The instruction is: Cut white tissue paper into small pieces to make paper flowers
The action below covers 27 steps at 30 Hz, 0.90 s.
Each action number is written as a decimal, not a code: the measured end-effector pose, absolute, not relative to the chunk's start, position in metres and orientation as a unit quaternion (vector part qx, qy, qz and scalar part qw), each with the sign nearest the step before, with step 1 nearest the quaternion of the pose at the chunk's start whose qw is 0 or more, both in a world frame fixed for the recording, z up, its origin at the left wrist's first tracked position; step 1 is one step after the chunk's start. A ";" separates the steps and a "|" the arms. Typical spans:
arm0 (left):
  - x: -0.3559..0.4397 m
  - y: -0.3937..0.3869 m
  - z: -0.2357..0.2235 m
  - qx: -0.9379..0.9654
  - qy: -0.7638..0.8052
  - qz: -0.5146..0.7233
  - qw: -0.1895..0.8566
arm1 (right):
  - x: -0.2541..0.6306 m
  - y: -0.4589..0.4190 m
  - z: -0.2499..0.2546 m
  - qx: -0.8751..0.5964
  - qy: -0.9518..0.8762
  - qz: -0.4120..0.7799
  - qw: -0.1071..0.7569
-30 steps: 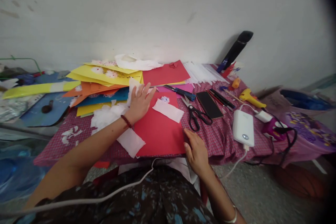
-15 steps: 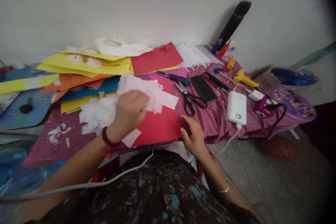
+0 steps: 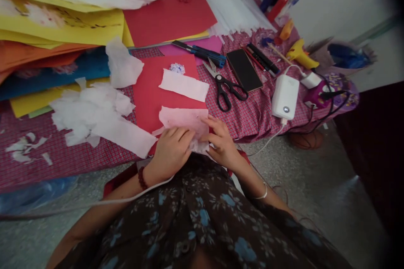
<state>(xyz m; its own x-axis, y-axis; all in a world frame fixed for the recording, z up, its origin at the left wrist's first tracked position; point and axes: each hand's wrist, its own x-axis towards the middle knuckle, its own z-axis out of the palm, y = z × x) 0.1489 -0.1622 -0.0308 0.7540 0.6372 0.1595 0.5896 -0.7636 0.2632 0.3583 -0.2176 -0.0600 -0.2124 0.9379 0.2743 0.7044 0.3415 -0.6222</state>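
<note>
At the table's front edge, a thin sheet of white tissue paper (image 3: 186, 119) lies over the red paper (image 3: 150, 96), partly crumpled near my body. My left hand (image 3: 173, 148) has its fingers bent over the left side of this tissue. From the right, my right hand (image 3: 222, 142) grips the opposite side with curled fingers, the two hands close together. Just beyond is a flat tissue strip (image 3: 184, 85), with a small blue-marked white wad (image 3: 177, 68) behind it. A pile of torn tissue (image 3: 91, 111) sits to the left.
Black-handled scissors (image 3: 224, 86), a blue cutter (image 3: 210, 55) and a phone (image 3: 243, 69) lie right of the red paper. Farther right are a white power bank (image 3: 285, 96) with a cable and a yellow glue gun (image 3: 301, 55). Coloured sheets (image 3: 78, 29) are stacked at the back left.
My left hand has moved from the tissue pile to the front edge and now holds tissue with my right hand. One tissue piece now lies farther left, and the view has tilted down.
</note>
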 end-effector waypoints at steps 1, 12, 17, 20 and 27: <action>0.144 -0.161 -0.031 0.931 0.332 0.122 0.094 | 0.360 -0.217 -0.061 -0.533 -0.758 0.182 0.328; 0.095 -0.156 -0.032 0.856 0.442 0.265 0.050 | 0.381 -0.220 -0.068 -0.525 -0.730 0.196 0.390; 0.096 -0.160 -0.037 0.881 0.428 0.179 0.095 | 0.382 -0.219 -0.067 -0.523 -0.726 0.212 0.394; 0.095 -0.160 -0.038 0.895 0.397 0.162 0.123 | 0.382 -0.219 -0.064 -0.525 -0.712 0.223 0.410; 0.093 -0.160 -0.043 0.898 0.379 0.187 0.122 | 0.381 -0.219 -0.066 -0.531 -0.711 0.219 0.405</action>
<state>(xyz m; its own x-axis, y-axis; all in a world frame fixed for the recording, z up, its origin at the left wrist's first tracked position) 0.0929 -0.1595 -0.0427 0.6429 0.7262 0.2435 0.6351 -0.6831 0.3606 0.3807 -0.2189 -0.0656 -0.1079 0.9328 0.3439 0.5772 0.3404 -0.7423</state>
